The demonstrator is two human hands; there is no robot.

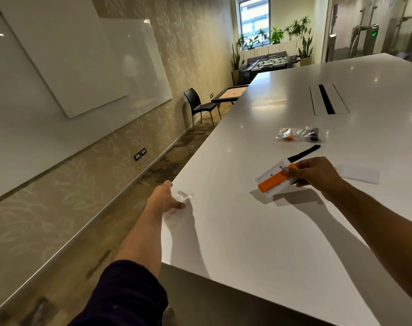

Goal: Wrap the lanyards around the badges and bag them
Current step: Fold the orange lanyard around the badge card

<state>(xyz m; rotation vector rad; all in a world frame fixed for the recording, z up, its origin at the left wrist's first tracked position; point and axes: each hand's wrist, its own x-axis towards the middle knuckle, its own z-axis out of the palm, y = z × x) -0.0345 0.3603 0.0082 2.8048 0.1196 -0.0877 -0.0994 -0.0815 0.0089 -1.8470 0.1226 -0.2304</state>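
A long white table [294,231] runs toward a far window with potted plants [275,35]; glass whiteboards [82,67] hang on the patterned left wall, and a black chair [198,105] stands below. At the table's near left edge, the left hand [163,200] grasps a clear plastic bag [182,198]. The right hand [310,172] pinches a white badge [270,181] wrapped in an orange lanyard [273,182], just above the table. The badge's small marks are unreadable. Farther off lie two filled bags [301,134], a black lanyard [303,152] and another white badge [360,175].

Orange lanyard [276,180] on white badge [269,176], possibly black-marked
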